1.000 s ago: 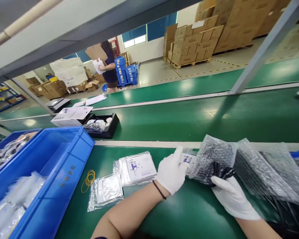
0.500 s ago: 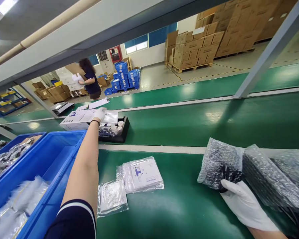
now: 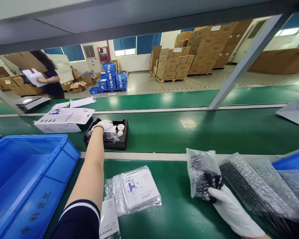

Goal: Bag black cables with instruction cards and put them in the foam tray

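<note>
My left hand, in a white glove, reaches into a black tray on the far belt. Its fingers are closed on a white plastic packet, though the fingertips are partly hidden. Two round white-capped items and clear-wrapped parts sit in the same tray. At the right, my gloved right hand grips a bubble-wrap bag by its end, where a black cable bundle shows. More bubble-wrapped packs lie beside this hand.
A printed white box stands left of the tray. Bagged booklets lie on the near green surface. A large blue bin is at left. A slanted post and an overhead beam cross the view; a co-worker stands beyond.
My left hand has moved the white packet from above the white box's edge down into the black tray. My right hand keeps hold of the bubble-wrap bag. The view has turned right.
</note>
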`<state>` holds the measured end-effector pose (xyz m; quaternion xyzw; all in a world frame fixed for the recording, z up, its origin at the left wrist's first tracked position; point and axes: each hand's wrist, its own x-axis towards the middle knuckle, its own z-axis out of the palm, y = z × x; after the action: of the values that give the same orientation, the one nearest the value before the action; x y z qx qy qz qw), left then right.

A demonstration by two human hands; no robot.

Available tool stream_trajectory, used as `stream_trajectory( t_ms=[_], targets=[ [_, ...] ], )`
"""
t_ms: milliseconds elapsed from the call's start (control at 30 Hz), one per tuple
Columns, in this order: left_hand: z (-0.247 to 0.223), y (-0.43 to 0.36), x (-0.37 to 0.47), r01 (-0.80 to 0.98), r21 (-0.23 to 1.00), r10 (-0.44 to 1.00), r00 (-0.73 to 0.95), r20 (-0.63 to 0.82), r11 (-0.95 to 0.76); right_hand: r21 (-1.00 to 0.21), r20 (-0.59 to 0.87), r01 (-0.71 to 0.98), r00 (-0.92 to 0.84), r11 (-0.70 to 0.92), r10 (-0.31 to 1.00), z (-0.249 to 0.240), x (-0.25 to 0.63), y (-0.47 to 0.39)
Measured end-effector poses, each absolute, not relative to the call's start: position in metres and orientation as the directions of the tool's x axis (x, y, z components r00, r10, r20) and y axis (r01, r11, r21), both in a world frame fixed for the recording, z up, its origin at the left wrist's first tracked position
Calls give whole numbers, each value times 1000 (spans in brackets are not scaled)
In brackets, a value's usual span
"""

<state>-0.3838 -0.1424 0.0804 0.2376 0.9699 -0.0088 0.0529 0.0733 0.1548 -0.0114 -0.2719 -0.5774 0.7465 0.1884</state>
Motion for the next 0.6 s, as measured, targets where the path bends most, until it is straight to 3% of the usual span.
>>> stream_trajectory(
  t_ms=[200,367,433,500,567,600],
  targets=[
    [61,-105,-402,412,10,399,-876,-269,911,-988,-67,-5,-883,-153,464,37,12,139],
    [55,-81,-403,349,-1,337,-906,-256,937,-969,103,-31,-953,245,284,94,-84,136],
    [54,-76,-396,352,-2,346,-922,-174,936,-866,235,-91,-942,491,241,110,-128,135],
    [54,-72,-385,363,-11,362,-930,-67,932,-639,356,-98,-917,763,181,120,-173,131],
    [54,-68,-374,376,-22,376,-927,7,926,-413,371,-53,-922,909,114,126,-215,123],
    [54,-66,-368,383,-22,384,-923,25,923,-356,357,-47,-930,933,89,127,-234,118]
  ],
)
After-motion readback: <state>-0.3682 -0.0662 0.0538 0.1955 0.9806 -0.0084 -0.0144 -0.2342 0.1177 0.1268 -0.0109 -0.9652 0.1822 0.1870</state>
